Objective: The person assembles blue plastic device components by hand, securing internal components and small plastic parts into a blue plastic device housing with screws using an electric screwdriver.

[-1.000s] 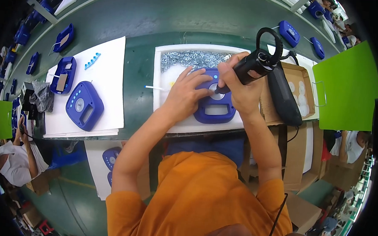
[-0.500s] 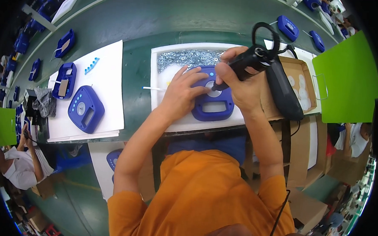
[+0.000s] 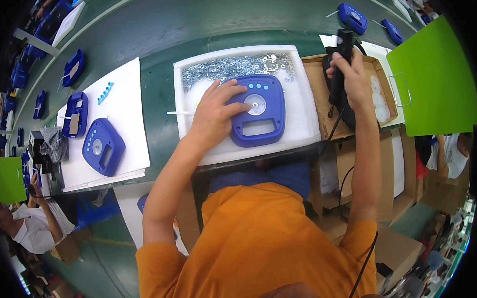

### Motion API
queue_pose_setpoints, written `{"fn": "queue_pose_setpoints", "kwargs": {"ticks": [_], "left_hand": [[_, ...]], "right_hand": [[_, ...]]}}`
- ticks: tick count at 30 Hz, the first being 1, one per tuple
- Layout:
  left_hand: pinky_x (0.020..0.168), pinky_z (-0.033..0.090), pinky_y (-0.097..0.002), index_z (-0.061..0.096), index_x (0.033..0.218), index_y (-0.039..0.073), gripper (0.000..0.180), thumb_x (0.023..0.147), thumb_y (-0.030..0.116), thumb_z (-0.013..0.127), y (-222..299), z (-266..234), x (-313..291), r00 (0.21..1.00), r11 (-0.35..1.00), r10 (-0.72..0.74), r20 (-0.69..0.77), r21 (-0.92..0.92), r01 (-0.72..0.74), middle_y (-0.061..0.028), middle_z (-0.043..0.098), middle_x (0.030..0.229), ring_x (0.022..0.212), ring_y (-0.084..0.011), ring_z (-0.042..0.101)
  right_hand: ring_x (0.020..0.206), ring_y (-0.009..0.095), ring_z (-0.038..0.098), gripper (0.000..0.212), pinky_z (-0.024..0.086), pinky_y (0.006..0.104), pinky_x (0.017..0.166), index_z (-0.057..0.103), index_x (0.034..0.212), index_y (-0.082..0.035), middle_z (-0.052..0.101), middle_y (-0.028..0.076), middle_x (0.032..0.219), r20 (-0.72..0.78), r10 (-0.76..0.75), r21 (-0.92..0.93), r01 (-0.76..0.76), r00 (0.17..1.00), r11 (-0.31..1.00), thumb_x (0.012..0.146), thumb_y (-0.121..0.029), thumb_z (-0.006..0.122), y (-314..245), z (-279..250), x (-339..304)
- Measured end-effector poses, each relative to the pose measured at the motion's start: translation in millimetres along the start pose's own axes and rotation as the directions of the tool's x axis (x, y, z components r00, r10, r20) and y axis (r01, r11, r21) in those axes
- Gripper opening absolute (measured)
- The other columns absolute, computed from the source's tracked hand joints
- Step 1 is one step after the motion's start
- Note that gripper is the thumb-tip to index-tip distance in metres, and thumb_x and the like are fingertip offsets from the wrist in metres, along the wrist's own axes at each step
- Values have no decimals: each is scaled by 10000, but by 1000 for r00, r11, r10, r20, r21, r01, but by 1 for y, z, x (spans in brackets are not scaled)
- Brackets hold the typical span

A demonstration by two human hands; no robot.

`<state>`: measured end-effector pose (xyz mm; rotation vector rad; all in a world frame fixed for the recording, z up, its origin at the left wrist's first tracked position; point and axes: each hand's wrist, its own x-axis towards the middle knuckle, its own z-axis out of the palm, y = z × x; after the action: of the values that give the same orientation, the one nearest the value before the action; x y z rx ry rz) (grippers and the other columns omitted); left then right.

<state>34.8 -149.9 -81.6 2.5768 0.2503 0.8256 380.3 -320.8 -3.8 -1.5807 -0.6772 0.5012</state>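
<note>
A blue plastic case (image 3: 277,111) lies in a white foam tray (image 3: 298,114), with a pale round disc (image 3: 256,104), light-blue dots and a handle opening on it. My left hand (image 3: 214,112) rests on the case's left side, fingers stretched out and the thumb near the disc. Off to the right, my right hand (image 3: 353,79) is closed around a black power screwdriver (image 3: 340,49), which stands roughly upright over a cardboard box, its tip pointing down. Small metal washers or nuts (image 3: 220,68) are heaped along the tray's far side.
In the cardboard box (image 3: 318,80) lie white round pieces (image 3: 378,99). Left of the tray, another blue case (image 3: 104,146) and an open case half (image 3: 76,115) lie on white sheets. A green panel (image 3: 433,77) stands at the right. Another person (image 3: 38,220) sits at the lower left.
My right hand has lifted the screwdriver off the case's disc and carried it right, over the cardboard box. The left hand stays on the case, whose disc is now uncovered.
</note>
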Motion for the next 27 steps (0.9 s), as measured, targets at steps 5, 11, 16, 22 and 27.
{"fn": "queue_pose_setpoints", "kwargs": {"ticks": [5, 11, 16, 22, 27], "left_hand": [[1298, 441, -626, 880, 1093, 145, 376, 844, -80, 711, 2, -1, 0, 1000, 1000, -5, -8, -1, 5, -100, 766, 1413, 1476, -384, 648], [1296, 446, -626, 871, 1107, 145, 386, 848, -86, 703, 3, 1, 0, 1000, 1000, -19, -9, -11, 19, -98, 763, 1427, 1482, -383, 645], [1295, 447, -624, 864, 1110, 144, 382, 854, -88, 699, 4, -4, 0, 1000, 1000, -30, 0, 4, 30, -97, 762, 1427, 1484, -383, 644], [1313, 425, -622, 849, 1106, 111, 284, 888, -43, 751, 13, -20, 3, 995, 999, -41, 86, -31, 44, -117, 753, 1442, 1510, -404, 617], [1365, 314, -666, 841, 1070, 90, 214, 921, 225, 914, 50, -42, -7, 948, 1000, 14, 318, -6, -13, -166, 629, 1633, 1653, -464, 429]], "right_hand": [[964, 334, 800, 593, 627, 441, 879, 603, 1399, 64, 783, 224, 1142, 162, 12, -564, 83, 987, 821, 1088, -414, 764, 40, -4, 16], [1011, 554, 779, 459, 623, 596, 930, 705, 1231, 82, 794, 347, 1141, 254, 43, -920, 228, 966, 319, 1109, -360, 696, 13, 34, -5], [1018, 469, 798, 412, 624, 537, 932, 749, 1308, 6, 811, 241, 1125, 202, -173, -924, 246, 964, 292, 1099, -349, 729, -12, 76, -44], [1101, 421, 765, 256, 609, 495, 946, 783, 1169, -30, 778, 176, 1194, 154, -529, -529, 522, 834, 669, 1030, -244, 795, 45, 119, -43], [1158, 412, 725, 166, 580, 503, 994, 784, 1088, -27, 737, 185, 1255, 76, -642, -527, 577, 763, 624, 965, -132, 825, 61, 120, -41]]}}
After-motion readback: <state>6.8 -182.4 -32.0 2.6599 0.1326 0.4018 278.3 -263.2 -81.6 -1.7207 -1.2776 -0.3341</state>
